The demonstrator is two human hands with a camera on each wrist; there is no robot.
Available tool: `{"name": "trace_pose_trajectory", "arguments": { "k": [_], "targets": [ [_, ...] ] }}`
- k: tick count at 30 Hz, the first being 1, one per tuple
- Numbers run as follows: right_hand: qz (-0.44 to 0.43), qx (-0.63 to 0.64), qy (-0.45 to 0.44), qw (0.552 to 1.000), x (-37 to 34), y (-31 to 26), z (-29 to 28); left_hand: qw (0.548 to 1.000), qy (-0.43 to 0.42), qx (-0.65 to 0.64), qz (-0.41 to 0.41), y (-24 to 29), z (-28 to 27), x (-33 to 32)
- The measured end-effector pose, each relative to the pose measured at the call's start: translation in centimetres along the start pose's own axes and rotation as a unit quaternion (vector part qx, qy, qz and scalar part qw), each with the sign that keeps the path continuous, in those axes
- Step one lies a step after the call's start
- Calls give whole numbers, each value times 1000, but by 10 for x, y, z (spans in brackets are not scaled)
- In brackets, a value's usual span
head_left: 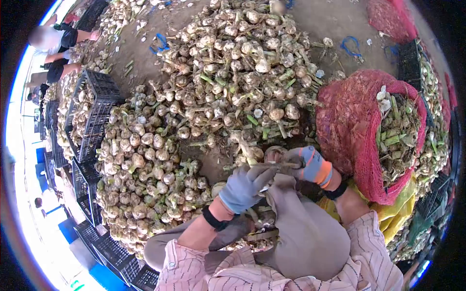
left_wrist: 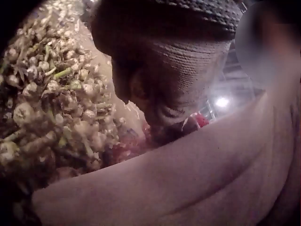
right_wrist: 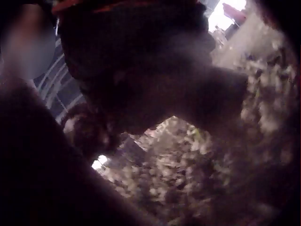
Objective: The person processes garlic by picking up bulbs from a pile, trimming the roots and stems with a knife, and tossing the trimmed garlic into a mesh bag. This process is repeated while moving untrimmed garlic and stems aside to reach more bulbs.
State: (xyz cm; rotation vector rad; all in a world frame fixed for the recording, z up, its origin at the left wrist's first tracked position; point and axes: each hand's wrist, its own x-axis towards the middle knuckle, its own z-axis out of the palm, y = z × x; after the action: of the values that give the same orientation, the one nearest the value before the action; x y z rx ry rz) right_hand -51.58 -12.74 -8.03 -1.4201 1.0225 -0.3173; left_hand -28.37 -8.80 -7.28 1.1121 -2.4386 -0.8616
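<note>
Both hands wear grey work gloves and meet over the person's lap in the head view. The left hand (head_left: 242,186) has its fingers curled toward the right hand, on a brownish garlic stalk (head_left: 284,165). From the other side the right hand (head_left: 310,166), its glove banded orange, pinches the same garlic. A garlic bulb (head_left: 274,154) shows right at its fingertips. Beneath the left fingers sits a small shiny piece (head_left: 264,188); I cannot tell what it is. Dark gloves fill much of both wrist views, the left glove (left_wrist: 174,70) and the right glove (right_wrist: 141,80), hiding the grip.
A heap of garlic with stalks (head_left: 242,63) rises ahead; trimmed bulbs (head_left: 141,169) lie to the left. A red mesh bag (head_left: 349,111) of cut stalks stands at right, by a yellow sack (head_left: 398,213). Black crates (head_left: 99,104) line the left, where other people (head_left: 60,43) work.
</note>
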Motion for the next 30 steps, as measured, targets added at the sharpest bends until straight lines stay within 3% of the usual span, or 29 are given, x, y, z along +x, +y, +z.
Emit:
{"name": "trace_pose_trajectory", "arguments": {
  "k": [1, 3, 5, 8, 9, 10, 12, 13, 14, 15, 18, 19, 20, 21, 23, 24, 26, 27, 28, 29, 30],
  "targets": [
    [-15, -7, -31, 999, 2, -4, -8, 999, 0, 46, 24, 4, -1, -1],
    [6, -176, -43, 983, 9, -7, -8, 985, -1, 149, 80, 4, 5, -4],
    [-9, -319, -42, 947, 16, -4, 0, 980, 3, 165, 110, 5, 10, -3],
    [-32, -381, -63, 922, 25, -9, 3, 971, -2, 200, 130, 3, 7, -1],
    [14, -360, -87, 929, 29, -7, -1, 968, -9, 212, 131, 3, 4, -3],
    [-9, -255, -67, 965, 29, 24, -4, 973, -16, 191, 128, 5, -2, -5],
    [75, -413, -13, 908, -3, 92, -14, 979, -20, 159, 123, 5, -24, -7],
    [118, -337, 4, 934, -19, 113, -15, 974, -15, 183, 135, 6, -35, -14],
    [82, -326, 141, 931, -47, 112, -6, 982, -46, 165, 83, 8, -48, -23],
    [189, -218, 89, 953, -46, 112, -6, 985, -78, 148, 29, 10, -64, -33],
    [185, -85, 149, 968, -50, 114, 14, 963, -140, 201, -111, -9, -115, -98],
    [175, -77, 164, 968, -47, 137, 21, 926, -175, 197, -271, -18, -132, -124],
    [131, -135, 162, 969, -48, 150, 23, 858, -209, 208, -420, -27, -149, -150],
    [88, -191, 159, 965, -49, 160, 25, 797, -263, 294, -457, -26, -167, -175],
    [91, -211, 176, 957, -45, 137, 31, 565, -508, 291, -582, -44, -193, -193],
    [93, -221, 185, 953, -42, 124, 34, 586, -479, 277, -591, -47, -190, -183],
    [149, -76, 190, 967, -32, 127, 38, 629, -416, 245, -609, -57, -169, -140],
    [130, -96, 190, 968, -28, 130, 40, 738, -348, 223, -533, -72, -148, -123],
    [111, -113, 192, 968, -25, 133, 46, 814, -247, 178, -495, -93, -115, -107],
    [95, -129, 193, 968, -23, 136, 53, 877, -158, 129, -436, -115, -83, -90],
    [100, -86, 191, 973, -25, 142, 61, 898, -95, 143, -405, -138, -45, -77]
  ]
}}
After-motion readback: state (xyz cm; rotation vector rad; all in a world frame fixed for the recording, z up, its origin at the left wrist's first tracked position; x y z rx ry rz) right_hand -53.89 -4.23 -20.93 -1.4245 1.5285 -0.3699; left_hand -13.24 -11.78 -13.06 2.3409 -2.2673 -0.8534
